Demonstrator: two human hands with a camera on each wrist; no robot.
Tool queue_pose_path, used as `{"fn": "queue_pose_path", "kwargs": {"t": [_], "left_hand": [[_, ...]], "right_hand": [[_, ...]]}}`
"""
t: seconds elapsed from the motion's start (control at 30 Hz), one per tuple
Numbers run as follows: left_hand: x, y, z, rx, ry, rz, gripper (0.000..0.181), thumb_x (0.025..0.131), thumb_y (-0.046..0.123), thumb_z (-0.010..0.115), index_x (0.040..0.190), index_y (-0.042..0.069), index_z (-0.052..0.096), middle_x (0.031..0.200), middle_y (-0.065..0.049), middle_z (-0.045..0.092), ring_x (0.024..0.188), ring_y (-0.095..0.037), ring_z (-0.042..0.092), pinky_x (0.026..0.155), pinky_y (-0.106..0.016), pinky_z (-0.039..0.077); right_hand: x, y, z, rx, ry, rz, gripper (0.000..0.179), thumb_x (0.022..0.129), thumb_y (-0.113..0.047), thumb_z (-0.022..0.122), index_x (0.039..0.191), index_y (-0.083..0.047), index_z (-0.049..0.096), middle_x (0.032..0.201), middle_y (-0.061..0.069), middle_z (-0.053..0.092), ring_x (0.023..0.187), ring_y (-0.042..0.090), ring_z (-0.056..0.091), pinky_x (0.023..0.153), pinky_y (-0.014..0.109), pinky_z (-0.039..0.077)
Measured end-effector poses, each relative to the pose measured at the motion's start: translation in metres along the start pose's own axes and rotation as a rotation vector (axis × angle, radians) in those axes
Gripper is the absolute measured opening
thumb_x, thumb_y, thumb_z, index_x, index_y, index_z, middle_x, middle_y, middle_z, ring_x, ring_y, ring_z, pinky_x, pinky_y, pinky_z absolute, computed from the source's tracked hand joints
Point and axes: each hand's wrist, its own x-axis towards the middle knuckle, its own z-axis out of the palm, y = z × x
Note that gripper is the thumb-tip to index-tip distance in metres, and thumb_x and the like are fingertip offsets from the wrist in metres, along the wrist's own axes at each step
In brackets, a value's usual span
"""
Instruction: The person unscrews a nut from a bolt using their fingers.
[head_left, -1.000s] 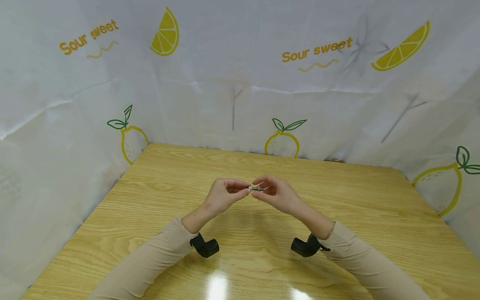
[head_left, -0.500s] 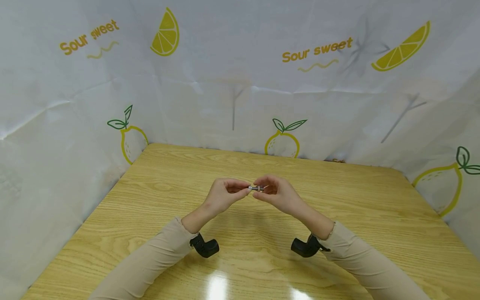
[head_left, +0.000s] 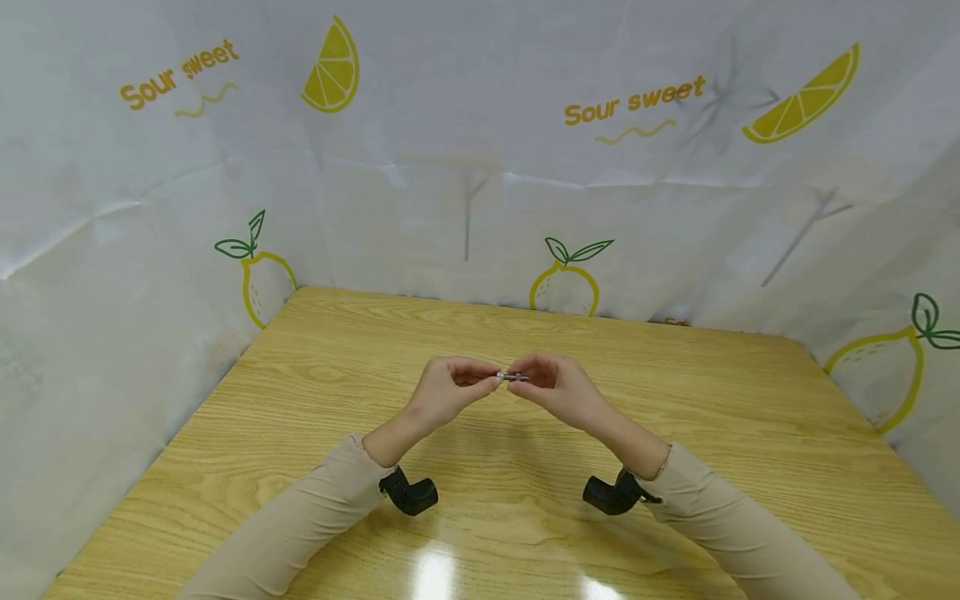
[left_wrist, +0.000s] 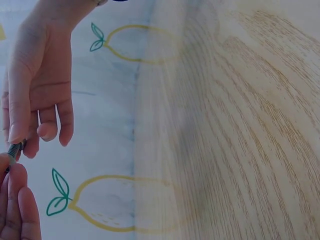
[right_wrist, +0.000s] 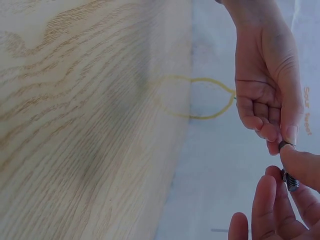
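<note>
Left hand (head_left: 441, 392) pinching one end of a metal bolt (head_left: 509, 377), this bolt between both hands — above the wooden table (head_left: 300, 392), right hand (head_left: 562, 388) pinching at its nut (head_left: 518, 377), white lemon-printed cloth (head_left: 405, 217) at far side.

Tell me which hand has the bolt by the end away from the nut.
The left hand: its thumb and finger pinch the bolt at the head end. The right hand is at the nut instead, nearer the threaded tip.
</note>
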Motion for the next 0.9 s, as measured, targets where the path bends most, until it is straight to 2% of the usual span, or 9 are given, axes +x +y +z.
{"fn": "queue_pose_path", "kwargs": {"t": [0.13,0.27,0.37,0.43,0.6,0.7,0.8,0.9], "left_hand": [[0.0001,0.0011,0.0004,-0.010,0.002,-0.013,0.025,0.087,0.014,0.066,0.109,0.002,0.069,0.107,-0.018,0.069,0.091,-0.022,0.069,0.076,-0.028,0.057],[-0.0001,0.0018,0.0000,-0.009,0.005,-0.023,0.025,0.087,0.015,0.066,0.109,0.002,0.069,0.107,-0.017,0.069,0.091,-0.022,0.069,0.077,-0.028,0.057],[-0.0002,0.0017,-0.0002,-0.007,0.005,-0.027,0.025,0.088,0.015,0.066,0.109,0.003,0.069,0.107,-0.017,0.069,0.091,-0.022,0.068,0.077,-0.028,0.057],[-0.0001,0.0015,-0.0002,-0.008,0.005,-0.027,0.025,0.088,0.014,0.066,0.109,0.003,0.069,0.106,-0.017,0.069,0.091,-0.022,0.069,0.077,-0.028,0.057],[0.0007,0.0009,0.0004,-0.010,0.011,-0.024,0.024,0.087,0.013,0.066,0.108,0.002,0.070,0.105,-0.018,0.070,0.089,-0.023,0.069,0.075,-0.028,0.057],[0.0011,0.0011,0.0007,-0.014,0.015,-0.030,0.023,0.087,0.013,0.066,0.107,0.002,0.070,0.105,-0.018,0.070,0.088,-0.021,0.069,0.075,-0.027,0.057],[0.0009,0.0017,0.0007,-0.017,0.015,-0.033,0.024,0.087,0.013,0.066,0.107,0.002,0.070,0.105,-0.018,0.070,0.089,-0.022,0.069,0.075,-0.027,0.057],[0.0003,0.0017,0.0002,-0.010,0.011,-0.027,0.024,0.087,0.014,0.066,0.108,0.002,0.070,0.105,-0.018,0.070,0.090,-0.025,0.069,0.075,-0.028,0.057]], "right_hand": [[-0.0001,-0.0002,-0.0002,0.009,0.014,0.000,0.028,0.089,-0.015,0.064,0.112,-0.001,0.060,0.105,0.018,0.064,0.086,0.021,0.066,0.073,0.023,0.053],[-0.0001,-0.0006,-0.0010,-0.007,0.007,0.027,0.032,0.092,-0.021,0.060,0.117,-0.001,0.059,0.103,0.017,0.066,0.089,0.025,0.066,0.075,0.030,0.054],[-0.0003,-0.0007,-0.0017,-0.012,-0.011,0.031,0.030,0.095,-0.022,0.056,0.113,0.000,0.062,0.100,0.017,0.068,0.089,0.027,0.065,0.079,0.039,0.054],[-0.0004,-0.0007,-0.0018,-0.012,-0.020,0.026,0.028,0.095,-0.021,0.055,0.111,0.000,0.063,0.099,0.017,0.069,0.089,0.029,0.065,0.080,0.040,0.054],[-0.0012,-0.0006,-0.0007,0.005,0.001,0.017,0.022,0.091,-0.014,0.061,0.108,-0.001,0.062,0.103,0.017,0.066,0.091,0.028,0.066,0.076,0.027,0.055],[-0.0015,-0.0011,0.0000,0.029,0.011,0.017,0.026,0.088,-0.012,0.065,0.111,-0.001,0.058,0.107,0.018,0.062,0.092,0.026,0.065,0.075,0.024,0.054],[-0.0014,-0.0015,0.0003,0.021,0.005,0.019,0.032,0.089,-0.015,0.064,0.116,-0.001,0.055,0.110,0.019,0.061,0.093,0.026,0.065,0.076,0.028,0.055],[-0.0011,-0.0017,0.0000,0.011,-0.012,0.030,0.032,0.093,-0.020,0.059,0.117,0.000,0.057,0.108,0.019,0.063,0.093,0.030,0.064,0.079,0.037,0.055]]}}
